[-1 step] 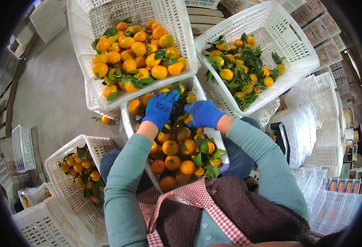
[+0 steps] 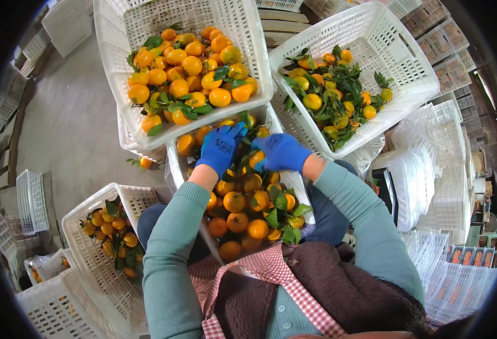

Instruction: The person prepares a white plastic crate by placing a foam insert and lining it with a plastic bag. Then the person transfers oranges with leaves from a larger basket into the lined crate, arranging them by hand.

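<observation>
Both my hands wear blue gloves and reach over the middle white crate, which holds orange mandarins and green leaves. My left hand lies palm down on the fruit toward the crate's far left, fingers stretched forward and slightly apart. What lies beneath its palm is hidden. To its right, my right hand has its fingers curled at a single mandarin, which shows between thumb and fingertips. A leafy mandarin lies near the crate's near right corner.
Beyond my hands stand a crate of orange mandarins and, to its right, a crate of leafy, greener fruit. Another fruit crate is at lower left. Stacked white crates and clear plastic baskets line the right side.
My right hand has shifted very slightly, and the mandarin at its fingertips shows more plainly. My left hand stays almost in place.
</observation>
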Demonstrator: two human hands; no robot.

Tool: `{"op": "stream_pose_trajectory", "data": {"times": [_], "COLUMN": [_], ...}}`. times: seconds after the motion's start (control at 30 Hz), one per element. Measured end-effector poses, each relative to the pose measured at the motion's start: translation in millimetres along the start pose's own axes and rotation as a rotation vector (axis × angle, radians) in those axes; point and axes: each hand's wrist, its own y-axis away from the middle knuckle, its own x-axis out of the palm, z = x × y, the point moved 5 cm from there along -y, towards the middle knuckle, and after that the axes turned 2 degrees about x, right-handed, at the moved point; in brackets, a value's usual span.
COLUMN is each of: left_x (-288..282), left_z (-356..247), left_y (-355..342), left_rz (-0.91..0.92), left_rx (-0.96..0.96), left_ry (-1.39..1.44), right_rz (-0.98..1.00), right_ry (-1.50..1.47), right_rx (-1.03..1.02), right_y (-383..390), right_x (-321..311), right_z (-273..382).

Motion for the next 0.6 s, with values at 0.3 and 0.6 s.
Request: {"op": "stream_pose_trajectory", "data": {"times": [0.3, 0.6], "left_x": [-1, -55], "left_z": [6, 44], "left_y": [1, 57], "left_rz": [-0.063, -0.100], "left_rx": [-0.064, -0.080], "left_ry": [0.115, 0.379], "right_rz": [-0.335, -0.411], "right_ry": [-0.001, 0.104], "right_rx": [0.246, 0.138], "right_y": [-21, -28], "right_x": [17, 26], "right_z": [3, 4]}}
